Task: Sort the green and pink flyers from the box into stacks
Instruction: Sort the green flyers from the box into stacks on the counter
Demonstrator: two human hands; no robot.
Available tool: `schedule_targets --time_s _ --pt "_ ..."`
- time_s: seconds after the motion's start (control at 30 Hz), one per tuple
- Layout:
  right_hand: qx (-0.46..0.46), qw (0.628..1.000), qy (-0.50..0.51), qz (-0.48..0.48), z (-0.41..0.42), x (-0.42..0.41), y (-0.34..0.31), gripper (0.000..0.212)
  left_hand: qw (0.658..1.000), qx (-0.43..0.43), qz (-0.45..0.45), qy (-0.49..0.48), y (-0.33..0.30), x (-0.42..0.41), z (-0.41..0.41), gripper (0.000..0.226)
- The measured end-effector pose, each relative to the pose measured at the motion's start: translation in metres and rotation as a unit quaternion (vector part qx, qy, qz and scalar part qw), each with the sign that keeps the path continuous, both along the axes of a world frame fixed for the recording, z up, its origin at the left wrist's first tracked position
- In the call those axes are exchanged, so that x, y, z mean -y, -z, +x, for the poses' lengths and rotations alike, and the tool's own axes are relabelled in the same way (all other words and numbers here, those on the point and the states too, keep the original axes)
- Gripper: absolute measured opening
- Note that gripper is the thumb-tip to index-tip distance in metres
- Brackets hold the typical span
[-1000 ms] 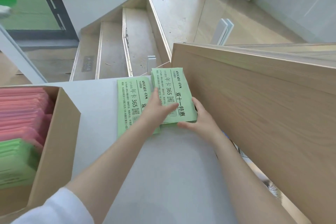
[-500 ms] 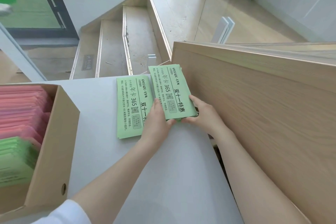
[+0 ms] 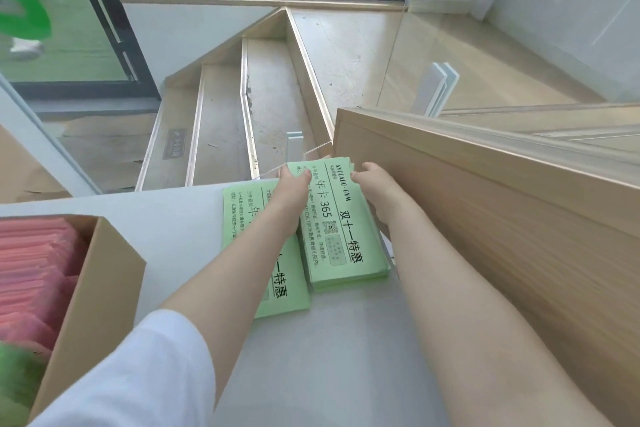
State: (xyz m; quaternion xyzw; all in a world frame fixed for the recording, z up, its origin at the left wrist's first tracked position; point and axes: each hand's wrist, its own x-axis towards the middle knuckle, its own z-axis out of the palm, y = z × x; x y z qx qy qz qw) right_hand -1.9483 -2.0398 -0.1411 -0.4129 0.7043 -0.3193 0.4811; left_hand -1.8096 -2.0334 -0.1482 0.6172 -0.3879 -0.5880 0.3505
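A thick stack of green flyers (image 3: 341, 236) lies on the grey table (image 3: 311, 357) against the wooden panel. My left hand (image 3: 292, 185) grips its far left corner and my right hand (image 3: 372, 184) grips its far right corner, both with fingers curled over the far edge. A second, thinner green stack (image 3: 242, 218) lies flat just left of it, partly under my left forearm. The cardboard box (image 3: 100, 288) at the left holds pink flyers (image 3: 34, 270) and, at its near end, green flyers (image 3: 17, 378).
A tall wooden panel (image 3: 519, 236) walls the table's right side. Beyond the table's far edge a staircase (image 3: 242, 114) drops away. A clear acrylic sheet edge (image 3: 294, 165) stands at the table's far rim by my left hand.
Both hands slid from the near end of the thick green stack to its far end. The stack now lies flat on the table beside the thinner one.
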Motion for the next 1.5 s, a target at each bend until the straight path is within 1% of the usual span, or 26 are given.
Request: schedule_targets --time_s 0.07,0.17,0.23,0.3,0.4,0.5,0.53,0.6,0.63,0.67,0.77,0.83,0.9,0.97,1.03,1.1,1.13,1.23,1.3,1.37,1.5 --pt "0.039 0.999 0.005 0.021 -0.001 0.005 0.002 0.050 1.000 -0.010 0.001 -0.003 0.012 0.005 -0.002 0.040" --pt "0.159 0.987 -0.001 0.039 -0.001 0.010 0.007 0.033 1.000 -0.025 -0.003 -0.003 0.022 0.010 -0.003 0.050" --pt "0.201 0.978 -0.001 0.048 -0.002 0.012 0.012 0.031 0.999 -0.039 0.001 -0.002 0.023 0.011 -0.004 0.050" --pt "0.213 0.976 0.002 0.044 -0.003 0.014 0.015 0.034 0.999 -0.047 -0.001 -0.001 0.028 0.011 -0.007 0.049" --pt "0.190 0.981 0.000 0.037 -0.001 0.014 0.014 0.032 0.998 -0.059 0.005 0.000 0.033 0.014 -0.008 0.048" --pt "0.155 0.988 0.011 0.020 0.003 0.011 0.010 0.031 0.998 -0.069 0.000 -0.011 0.024 0.010 -0.008 0.048" --pt "0.133 0.991 0.021 0.008 0.003 0.010 0.011 0.031 0.997 -0.070 -0.001 -0.021 0.022 0.007 -0.007 0.048" --pt "0.061 0.997 0.046 -0.021 0.002 -0.004 0.008 0.036 0.995 -0.098 -0.012 -0.025 0.019 -0.008 -0.006 0.048" --pt "0.029 0.997 0.057 -0.036 0.000 -0.015 0.009 0.030 0.995 -0.099 -0.018 -0.023 0.017 -0.020 -0.006 0.048" --pt "0.004 0.998 0.053 -0.040 -0.002 -0.028 0.010 0.019 0.995 -0.094 -0.017 -0.027 0.017 -0.035 -0.005 0.048" --pt "0.008 0.999 0.032 -0.036 -0.007 -0.072 0.014 0.030 0.992 -0.115 0.000 -0.044 0.016 -0.081 -0.005 0.050" --pt "0.037 0.998 0.018 -0.040 -0.007 -0.089 0.017 0.027 0.991 -0.125 -0.003 -0.038 0.018 -0.097 -0.006 0.051" --pt "0.063 0.997 0.011 -0.046 -0.006 -0.096 0.017 0.025 0.993 -0.115 -0.017 -0.019 0.024 -0.102 -0.009 0.050" --pt "0.061 0.997 -0.008 -0.053 -0.003 -0.100 0.015 0.032 0.995 -0.093 -0.037 -0.010 0.030 -0.101 -0.015 0.054" --pt "0.028 0.998 -0.010 -0.060 0.001 -0.101 0.015 0.040 0.996 -0.066 -0.057 -0.011 0.034 -0.102 -0.020 0.059" --pt "-0.025 0.997 -0.020 -0.073 0.004 -0.102 0.014 0.043 0.997 -0.043 -0.061 -0.014 0.036 -0.100 -0.023 0.062" --pt "-0.035 0.996 -0.026 -0.075 0.003 -0.101 0.015 0.043 0.997 -0.041 -0.066 -0.014 0.038 -0.100 -0.023 0.064" --pt "-0.061 0.995 -0.032 -0.067 -0.001 -0.104 0.020 0.040 0.994 -0.021 -0.103 0.010 0.038 -0.104 -0.018 0.069" --pt "-0.083 0.994 -0.035 -0.067 -0.003 -0.108 0.028 0.034 0.992 -0.001 -0.119 0.032 0.040 -0.106 -0.016 0.065" --pt "-0.101 0.992 -0.032 -0.070 -0.002 -0.113 0.033 0.031 0.992 0.012 -0.116 0.037 0.039 -0.107 -0.017 0.059" --pt "-0.117 0.991 -0.040 -0.060 -0.001 -0.115 0.027 0.031 0.995 0.003 -0.101 0.027 0.028 -0.108 -0.018 0.059"
